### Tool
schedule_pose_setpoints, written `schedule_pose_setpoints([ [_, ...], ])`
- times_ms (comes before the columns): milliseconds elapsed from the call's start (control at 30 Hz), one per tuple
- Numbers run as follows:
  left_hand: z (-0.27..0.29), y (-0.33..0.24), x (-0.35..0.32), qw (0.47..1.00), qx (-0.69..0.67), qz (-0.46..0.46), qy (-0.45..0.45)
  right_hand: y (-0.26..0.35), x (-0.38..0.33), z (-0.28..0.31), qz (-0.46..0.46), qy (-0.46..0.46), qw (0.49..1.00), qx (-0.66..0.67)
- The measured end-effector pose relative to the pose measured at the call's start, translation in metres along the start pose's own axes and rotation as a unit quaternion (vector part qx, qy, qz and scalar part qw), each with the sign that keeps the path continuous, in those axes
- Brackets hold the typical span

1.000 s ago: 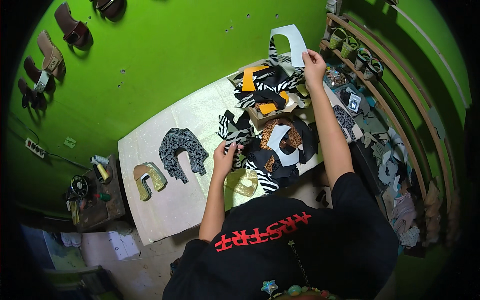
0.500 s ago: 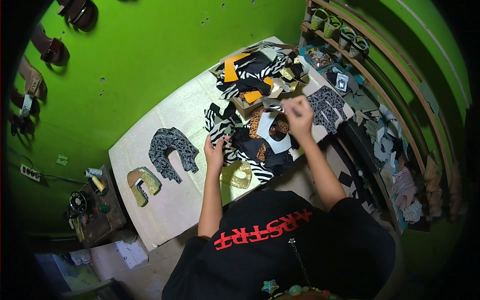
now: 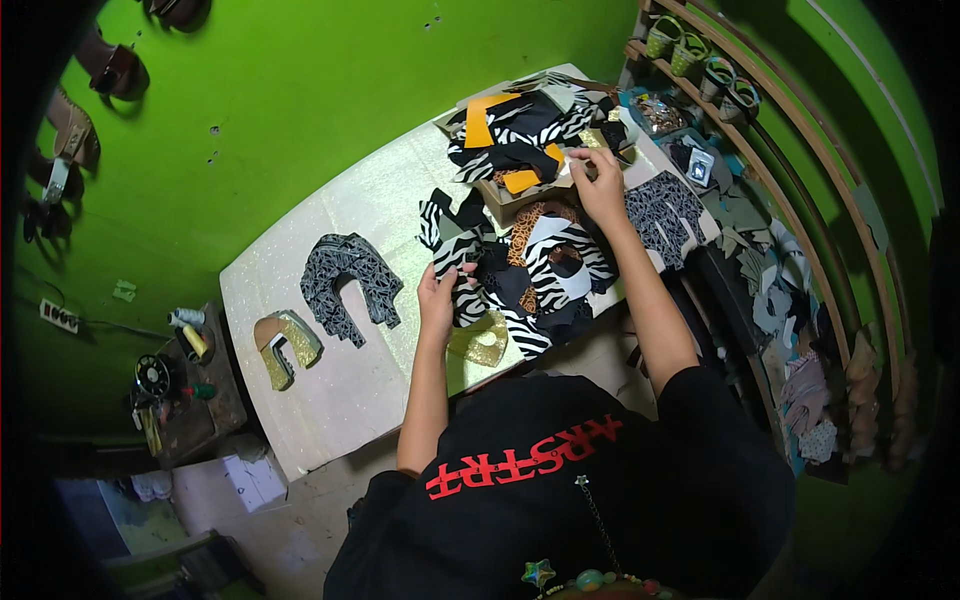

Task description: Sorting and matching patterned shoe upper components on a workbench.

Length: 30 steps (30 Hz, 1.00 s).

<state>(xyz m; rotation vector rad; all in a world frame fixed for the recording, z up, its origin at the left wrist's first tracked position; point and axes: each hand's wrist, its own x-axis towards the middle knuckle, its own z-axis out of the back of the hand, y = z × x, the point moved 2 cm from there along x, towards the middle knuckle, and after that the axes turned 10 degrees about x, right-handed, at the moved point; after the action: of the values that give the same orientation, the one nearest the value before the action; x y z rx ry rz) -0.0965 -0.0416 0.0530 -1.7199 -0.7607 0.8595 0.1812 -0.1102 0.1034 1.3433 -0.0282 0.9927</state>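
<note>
Bright green wall (image 3: 330,90) behind, hung with brown shoes at the far left. Pale, glittery rectangular worktable (image 3: 350,390) set against it, tilted across the view, bare toward the near left corner. Curved wooden shelving (image 3: 800,170) down the right side, stacked with cut pieces and small green-trimmed shoes, seemingly kept within arm's reach.

Heaped in the middle of the table, right in front of the person: a loose pile of cut zebra-striped, black and leopard-print fabric pieces (image 3: 540,270), probably gathered there for sorting. Beyond it, a second heap of zebra and orange pieces (image 3: 520,135) at the far edge. Set apart on the left, a stack of black-and-white patterned horseshoe-shaped cutouts (image 3: 348,285), laid neatly as if already matched; beside it a smaller gold glitter cutout (image 3: 285,345). Another gold piece (image 3: 480,345) at the near edge of the central pile.

Left hand (image 3: 440,295) closed around a narrow zebra-striped strip (image 3: 462,290) at the pile's left edge, fingers pinching it against the heap. Right hand (image 3: 600,185) stretched toward the far heap, fingertips pinched on something small and pale; too small to identify.
</note>
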Motion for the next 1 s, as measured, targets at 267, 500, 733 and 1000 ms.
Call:
schedule_pose_setpoints([
  [267,0.009,-0.014,-0.005,0.997,-0.072,0.010,0.039,0.023,-0.050,-0.065,-0.136,0.301,0.910,0.249],
  [500,0.032,-0.011,-0.013,0.997,-0.068,0.018,0.014,0.028,-0.076,-0.095,-0.228,0.388,0.835,0.317],
  [733,0.063,-0.010,-0.029,0.998,0.014,-0.003,-0.060,0.032,-0.109,-0.132,-0.256,0.313,0.856,0.324],
  [1000,0.136,0.009,-0.072,0.985,0.128,0.097,-0.068,0.043,-0.160,-0.184,-0.165,0.278,0.905,0.275],
])
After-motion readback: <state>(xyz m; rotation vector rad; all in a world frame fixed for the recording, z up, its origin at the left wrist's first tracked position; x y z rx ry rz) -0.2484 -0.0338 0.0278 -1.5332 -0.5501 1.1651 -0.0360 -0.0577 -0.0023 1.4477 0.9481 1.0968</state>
